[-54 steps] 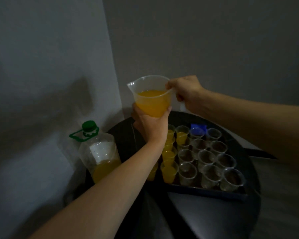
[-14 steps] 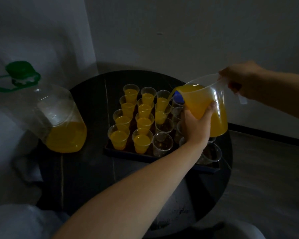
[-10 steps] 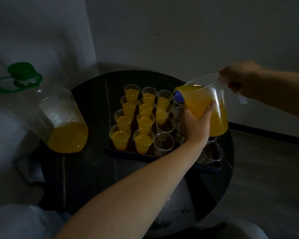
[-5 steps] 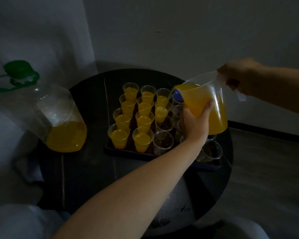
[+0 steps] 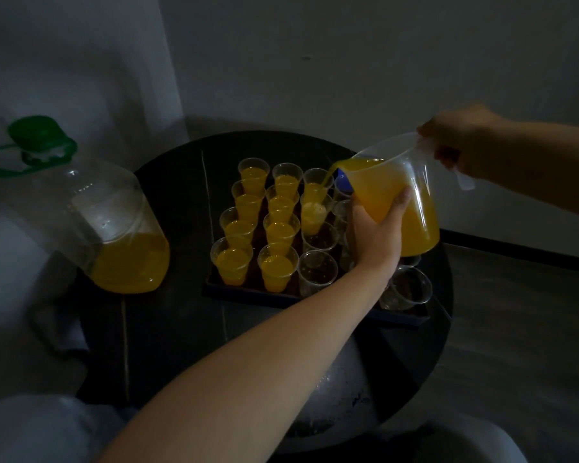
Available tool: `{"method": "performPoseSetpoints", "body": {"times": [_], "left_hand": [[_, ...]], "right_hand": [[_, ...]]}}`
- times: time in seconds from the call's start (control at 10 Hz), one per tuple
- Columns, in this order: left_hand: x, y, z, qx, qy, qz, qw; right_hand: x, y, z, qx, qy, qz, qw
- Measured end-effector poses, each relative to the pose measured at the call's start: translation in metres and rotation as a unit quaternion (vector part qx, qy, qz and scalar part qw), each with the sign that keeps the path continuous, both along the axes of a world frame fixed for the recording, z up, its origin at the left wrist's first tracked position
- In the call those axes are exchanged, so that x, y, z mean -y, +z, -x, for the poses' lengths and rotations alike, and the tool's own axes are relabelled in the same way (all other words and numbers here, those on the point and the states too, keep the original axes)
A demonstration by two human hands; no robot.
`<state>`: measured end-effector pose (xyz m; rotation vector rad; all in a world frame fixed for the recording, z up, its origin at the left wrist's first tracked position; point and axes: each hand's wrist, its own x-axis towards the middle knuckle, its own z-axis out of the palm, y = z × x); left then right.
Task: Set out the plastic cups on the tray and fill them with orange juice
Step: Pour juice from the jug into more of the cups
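A clear jug [image 5: 411, 202] of orange juice is tilted left over the dark tray [image 5: 248, 290]. My right hand [image 5: 458, 142] grips its handle, and my left hand [image 5: 375, 232] cups its underside with fingers curled round it. A thin stream of juice falls from the spout into a cup [image 5: 315, 213] in the third column. Several cups [image 5: 274, 225] in the two left columns hold juice. Several clear cups [image 5: 318, 267] on the right side stand without juice, some hidden behind my left hand.
A large clear bottle [image 5: 114, 235] with a green cap, partly full of juice, stands at the left of the round black table [image 5: 168, 322]. Grey walls close in behind and to the left. A blue object [image 5: 343, 182] shows behind the jug's spout.
The jug came down from in front of the wall to over the tray and tilted. Over the last second the stream moved to the second cup of the third column, which is filling.
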<state>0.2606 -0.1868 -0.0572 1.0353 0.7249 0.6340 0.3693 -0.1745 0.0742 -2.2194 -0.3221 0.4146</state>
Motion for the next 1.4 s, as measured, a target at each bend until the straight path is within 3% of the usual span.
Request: {"method": "performPoseSetpoints", "body": {"times": [0.4, 0.9, 1.4], "left_hand": [[-0.001, 0.000, 0.002, 0.009, 0.001, -0.018, 1.000], [-0.001, 0.002, 0.008, 0.013, 0.019, -0.102, 0.995], [0.037, 0.010, 0.040, 0.024, 0.024, -0.084, 0.996]], "right_hand": [[0.010, 0.010, 0.010, -0.005, 0.019, 0.005, 1.000], [0.025, 0.011, 0.016, 0.015, 0.028, -0.044, 0.999], [0.057, 0.004, 0.030, 0.033, 0.032, -0.047, 0.998]]}}
